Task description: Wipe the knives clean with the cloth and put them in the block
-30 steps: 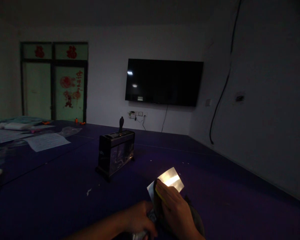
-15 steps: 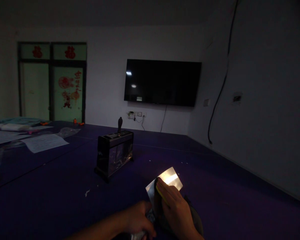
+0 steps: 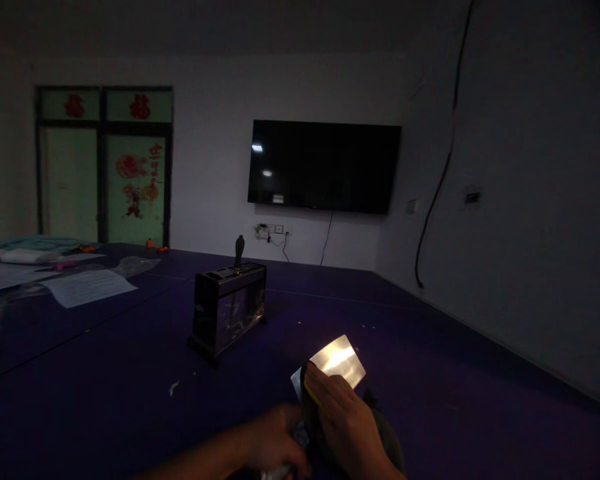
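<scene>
A broad, shiny rectangular blade, like a cleaver's (image 3: 341, 360), tilts up in front of me and catches a bright reflection. My right hand (image 3: 347, 417) presses a dark cloth with a yellow edge (image 3: 309, 393) flat on its face, covering the lower left part. Lower down, my left hand (image 3: 275, 440) is closed at the near end of the cleaver, where the handle is hidden. A pale, crumpled-looking piece (image 3: 275, 473) shows under the left fingers. Beyond the hands stands a black knife block (image 3: 230, 307) with clear sides and one dark handle (image 3: 239, 253) sticking up.
The dark purple tabletop (image 3: 130, 380) carries small white scraps. Printed sheets (image 3: 87, 288), clear plastic and a white roll (image 3: 23, 256) lie at the left. A television (image 3: 325, 167) hangs on the far wall; a cable (image 3: 435, 200) runs down the right wall.
My right hand has slid slightly left and down with the cloth, baring a little more of the blade's bright part. The left hand and knife block look nearly unchanged.
</scene>
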{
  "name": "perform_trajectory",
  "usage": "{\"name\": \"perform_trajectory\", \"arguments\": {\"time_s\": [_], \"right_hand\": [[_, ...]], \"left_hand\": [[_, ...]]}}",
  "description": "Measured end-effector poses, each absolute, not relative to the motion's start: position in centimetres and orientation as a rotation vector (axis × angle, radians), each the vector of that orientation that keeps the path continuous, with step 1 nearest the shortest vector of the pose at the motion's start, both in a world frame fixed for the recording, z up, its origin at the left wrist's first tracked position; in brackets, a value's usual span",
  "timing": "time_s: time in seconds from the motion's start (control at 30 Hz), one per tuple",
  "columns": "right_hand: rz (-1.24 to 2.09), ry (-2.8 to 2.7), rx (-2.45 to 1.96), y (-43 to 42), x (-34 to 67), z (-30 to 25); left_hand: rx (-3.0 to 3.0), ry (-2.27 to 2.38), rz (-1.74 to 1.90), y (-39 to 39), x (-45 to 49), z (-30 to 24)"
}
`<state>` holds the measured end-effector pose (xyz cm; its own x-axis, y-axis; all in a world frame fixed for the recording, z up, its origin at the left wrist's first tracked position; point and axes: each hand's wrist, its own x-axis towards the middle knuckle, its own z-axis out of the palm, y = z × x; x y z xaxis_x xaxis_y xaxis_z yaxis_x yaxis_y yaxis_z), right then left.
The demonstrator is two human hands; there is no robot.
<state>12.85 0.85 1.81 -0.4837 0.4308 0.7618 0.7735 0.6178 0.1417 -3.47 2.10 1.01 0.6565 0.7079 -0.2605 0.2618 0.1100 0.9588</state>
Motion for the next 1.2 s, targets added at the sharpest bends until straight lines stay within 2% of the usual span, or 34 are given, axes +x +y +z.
{"name": "perform_trajectory", "arguments": {"time_s": [0.47, 1.2], "right_hand": [[-0.677, -2.041, -1.060, 1.3, 13.4, 1.5], [-0.565, -2.062, -1.063, 1.3, 13.4, 1.5]], "left_hand": [[1.514, 0.867, 0.334, 1.6, -3.7, 2.2], [1.463, 0.877, 0.363, 1.3, -3.5, 2.6]]}}
